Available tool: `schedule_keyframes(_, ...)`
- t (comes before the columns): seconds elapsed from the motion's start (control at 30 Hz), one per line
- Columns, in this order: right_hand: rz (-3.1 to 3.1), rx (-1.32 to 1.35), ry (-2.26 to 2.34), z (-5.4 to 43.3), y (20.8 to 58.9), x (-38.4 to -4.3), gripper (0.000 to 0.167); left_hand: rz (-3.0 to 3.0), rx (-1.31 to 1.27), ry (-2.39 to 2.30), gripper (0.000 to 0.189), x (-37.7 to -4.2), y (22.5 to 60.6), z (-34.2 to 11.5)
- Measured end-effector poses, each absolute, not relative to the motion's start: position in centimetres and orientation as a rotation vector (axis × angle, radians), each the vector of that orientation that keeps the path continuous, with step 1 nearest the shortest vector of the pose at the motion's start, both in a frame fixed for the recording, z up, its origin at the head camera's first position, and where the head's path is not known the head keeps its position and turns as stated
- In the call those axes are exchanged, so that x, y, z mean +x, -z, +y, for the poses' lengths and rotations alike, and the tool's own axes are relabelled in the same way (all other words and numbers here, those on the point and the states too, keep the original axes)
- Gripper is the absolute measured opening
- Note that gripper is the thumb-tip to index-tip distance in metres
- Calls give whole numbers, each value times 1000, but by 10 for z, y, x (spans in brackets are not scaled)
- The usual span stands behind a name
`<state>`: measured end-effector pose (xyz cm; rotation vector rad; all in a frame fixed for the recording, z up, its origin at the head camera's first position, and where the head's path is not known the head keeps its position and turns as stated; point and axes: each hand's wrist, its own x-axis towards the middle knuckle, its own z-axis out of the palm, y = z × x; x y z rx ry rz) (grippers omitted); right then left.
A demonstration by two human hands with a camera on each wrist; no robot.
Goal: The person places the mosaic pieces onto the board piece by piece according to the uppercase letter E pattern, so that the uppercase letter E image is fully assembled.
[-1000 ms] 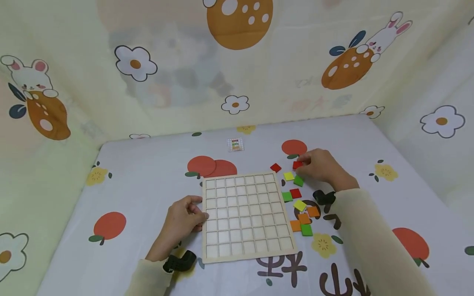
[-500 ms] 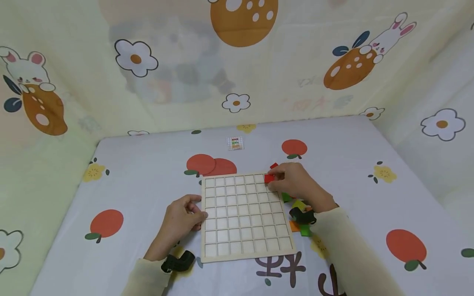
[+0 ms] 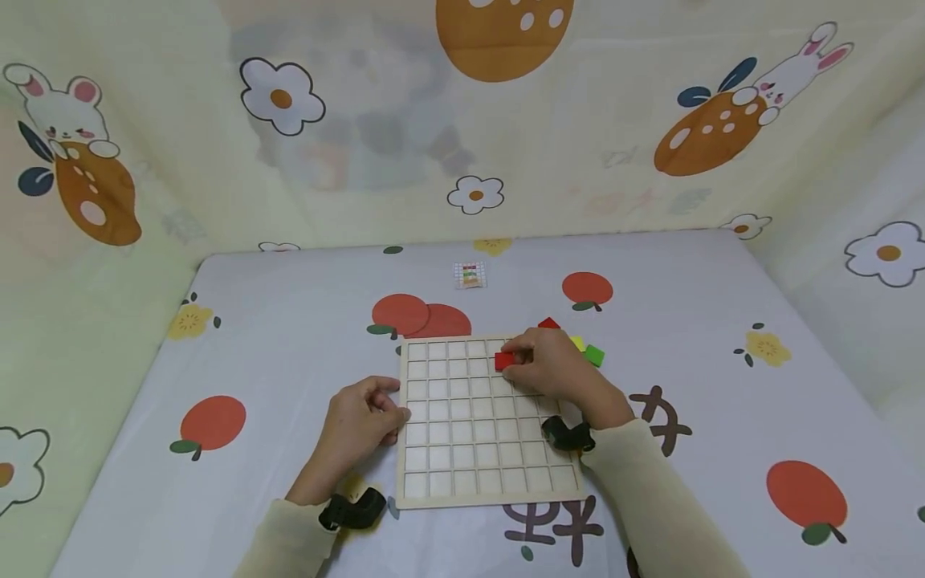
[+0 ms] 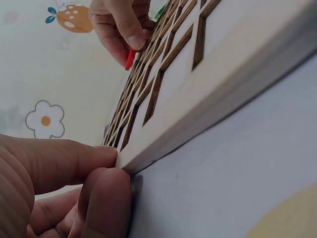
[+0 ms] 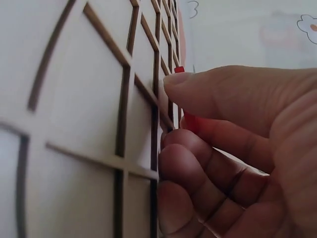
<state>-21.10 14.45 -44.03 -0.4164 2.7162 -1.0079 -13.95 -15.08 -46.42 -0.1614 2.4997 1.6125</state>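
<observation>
A pale wooden grid board (image 3: 438, 411) lies on the table, its square cells bare where I can see them. My left hand (image 3: 357, 417) pinches the board's left edge between thumb and fingers, which the left wrist view shows close up. Over the upper right part of the grid, my right hand (image 3: 567, 369) holds a red square tile (image 3: 503, 362) between thumb and fingers. The right wrist view shows the same red tile (image 5: 190, 121) partly covered by the fingers, close to the grid surface; whether it touches cannot be told.
Right of the board lie another red tile (image 3: 549, 323), a yellow tile (image 3: 577, 343) and a green tile (image 3: 595, 356); my right hand and arm hide others. A small printed card (image 3: 470, 275) with a coloured grid lies at the back of the patterned tablecloth (image 3: 303, 321).
My right hand has carried the red tile from the loose tiles on the right leftward over the board's upper right cells. My left hand has stayed at the board's left edge.
</observation>
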Motion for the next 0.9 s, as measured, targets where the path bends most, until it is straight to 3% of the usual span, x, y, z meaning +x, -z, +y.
schedule_keyframes(0.9, 2726, -455, 989, 139, 447, -210, 32, 2520, -150, -1590, 31, -139, 465, -152)
